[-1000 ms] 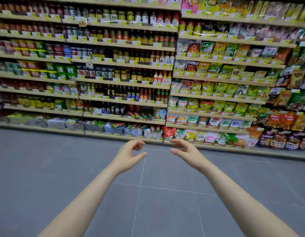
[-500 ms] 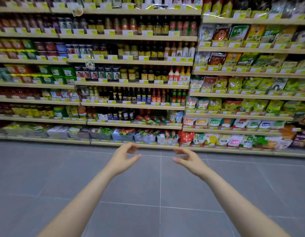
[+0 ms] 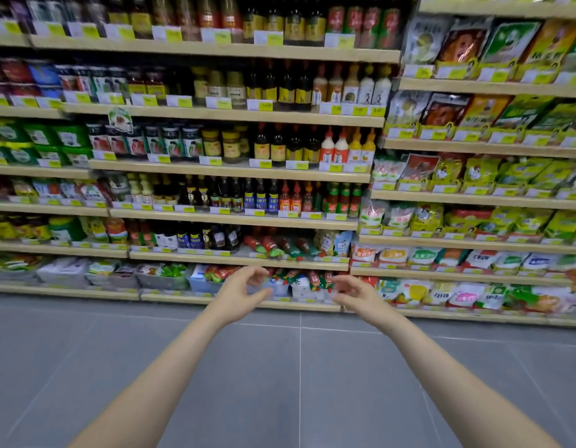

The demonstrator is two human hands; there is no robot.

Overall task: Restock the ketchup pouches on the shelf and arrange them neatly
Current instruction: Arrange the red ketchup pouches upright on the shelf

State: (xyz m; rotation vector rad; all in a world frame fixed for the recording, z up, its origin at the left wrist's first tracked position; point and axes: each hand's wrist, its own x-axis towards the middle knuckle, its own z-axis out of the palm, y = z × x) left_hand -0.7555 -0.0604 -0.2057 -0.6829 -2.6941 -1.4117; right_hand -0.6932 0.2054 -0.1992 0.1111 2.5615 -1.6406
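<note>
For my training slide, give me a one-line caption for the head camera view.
Both empty hands, left hand and right hand, reach toward red ketchup pouches lying on a low supermarket shelf.

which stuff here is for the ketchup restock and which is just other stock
For the job: red ketchup pouches lying on the second shelf up; boxes of pouches on the bottom shelf; left hand, right hand, both empty.
Other stock: dark sauce bottles; seasoning packets.

My left hand (image 3: 240, 294) and right hand (image 3: 356, 294) hide part of the bottom shelf (image 3: 183, 297). Between them, the pouches (image 3: 315, 279) blur; I cannot read the price tags (image 3: 212, 161) above.
</note>
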